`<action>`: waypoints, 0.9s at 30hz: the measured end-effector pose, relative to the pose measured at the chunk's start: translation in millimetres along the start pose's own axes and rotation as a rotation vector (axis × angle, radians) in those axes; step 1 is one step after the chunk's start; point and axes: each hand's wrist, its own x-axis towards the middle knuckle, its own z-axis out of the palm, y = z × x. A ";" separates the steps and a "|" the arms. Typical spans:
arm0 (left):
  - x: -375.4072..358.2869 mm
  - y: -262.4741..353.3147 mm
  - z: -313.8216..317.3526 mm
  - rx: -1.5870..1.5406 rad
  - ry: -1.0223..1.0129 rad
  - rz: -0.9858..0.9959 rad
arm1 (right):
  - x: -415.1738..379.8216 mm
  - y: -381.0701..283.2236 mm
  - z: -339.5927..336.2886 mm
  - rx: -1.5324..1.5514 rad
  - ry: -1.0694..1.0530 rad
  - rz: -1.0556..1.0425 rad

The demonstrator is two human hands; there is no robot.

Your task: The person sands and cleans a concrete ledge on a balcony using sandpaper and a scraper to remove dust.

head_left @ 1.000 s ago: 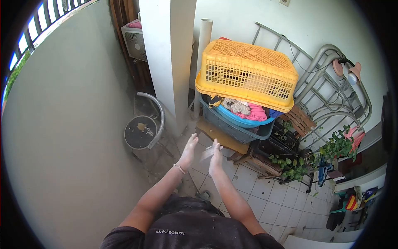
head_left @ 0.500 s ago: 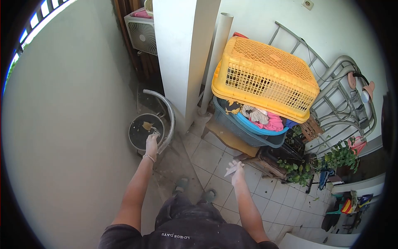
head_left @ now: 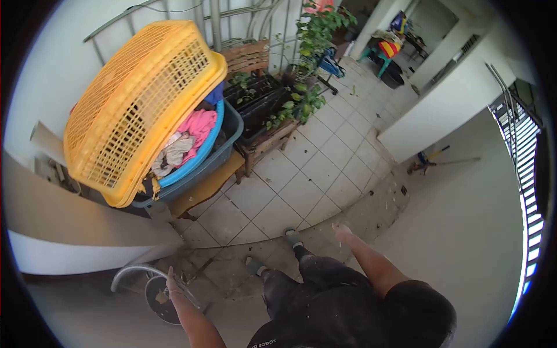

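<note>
My left hand is low on the left, over the edge of a chair with a dark round seat and a curved metal tube. At least one finger points up, and I make out nothing held in this hand. A small tan piece lies on the seat. My right hand hangs ahead of my right leg, above the floor by the grey wall. Its fingers are bent, with a small pale sliver showing below them; what it is cannot be made out.
A yellow plastic basket lies upside down over a blue tub of clothes. Beside them are a wooden bench and leafy plants. A yellow-handled tool is by the grey wall. A white pillar stands left.
The view has swung to the right, so the basket and chair now sit further left and the grey wall with the gate shows on the right. My right hand has moved beside that wall.
</note>
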 end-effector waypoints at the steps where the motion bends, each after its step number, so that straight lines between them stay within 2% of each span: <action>1: -2.4 1.7 9.8 0.032 0.087 0.011 | -0.6 20.8 -6.9 -0.001 0.029 0.048; 2: -11.3 -6.6 11.0 0.056 0.188 0.026 | -10.3 31.7 -16.0 0.120 0.072 0.178; 4: -50.7 -13.6 4.3 0.136 0.324 0.146 | -27.2 67.7 -22.5 0.399 0.132 0.158; 6: -57.9 -27.7 -34.0 0.628 0.485 0.353 | -28.6 91.4 -18.8 0.569 0.064 0.185; 8: -104.4 -31.5 -31.4 0.394 0.639 0.348 | -38.8 110.8 -9.1 0.637 0.004 0.214; 11: -135.0 -31.0 -29.1 0.296 0.684 0.319 | -40.3 125.5 -9.1 0.587 -0.042 0.191; 12: -146.3 -29.2 -19.9 0.132 0.618 0.319 | -23.1 145.1 7.6 0.586 -0.042 0.163; 13: -165.6 -28.1 -3.1 0.095 0.598 0.324 | -12.6 163.3 15.5 0.583 -0.041 0.134; 16: -255.7 -34.8 63.2 -0.012 0.565 0.304 | -12.4 176.6 -8.0 0.648 -0.146 0.141; 19: -273.5 -52.2 35.7 -0.091 0.511 0.327 | -16.3 202.5 -40.1 0.816 -0.119 0.186; 21: -301.0 -70.0 21.0 -0.091 0.393 0.308 | -3.4 242.9 -58.7 0.824 -0.055 0.170; 23: -349.8 -81.3 48.2 -0.094 0.325 0.298 | 8.9 287.9 -52.2 0.865 0.023 0.160; 25: -365.6 -96.5 62.6 -0.049 0.239 0.264 | 34.4 317.4 -49.1 0.956 0.171 0.137; 27: -383.1 -122.3 105.0 -0.059 0.217 0.270 | 54.4 330.5 -50.3 0.959 0.088 0.160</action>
